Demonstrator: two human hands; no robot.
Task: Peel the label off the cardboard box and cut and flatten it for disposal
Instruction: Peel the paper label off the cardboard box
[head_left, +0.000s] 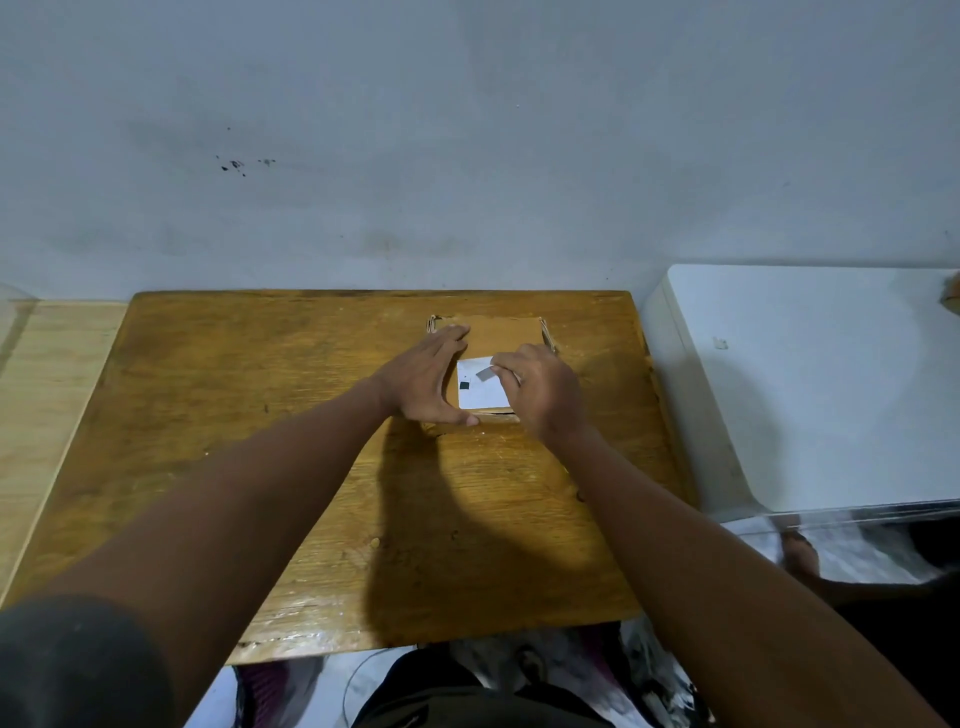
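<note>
a: item one, location?
b: a cardboard box (498, 335), brown, was recorded lying low on the far half of a wooden table (260, 415), near the wall (467, 130). corrugated edges were seen at its far corners.

a: label?
b: a white label (480, 389) was noted on the box top, with a small dark square printed on it. its far right corner was seen lifted and folded over, grey side showing.

a: hands?
b: the left hand (423, 382) was laid on the box's left side, fingers straight and together, thumb stretched along the near edge; nothing was gripped. the right hand (540, 389) was curled, the lifted label corner pinched between thumb and fingertips.

a: other entries?
b: a white appliance (810, 384) was listed just right of the table, a pale wooden surface (52, 389) to the left.
</note>
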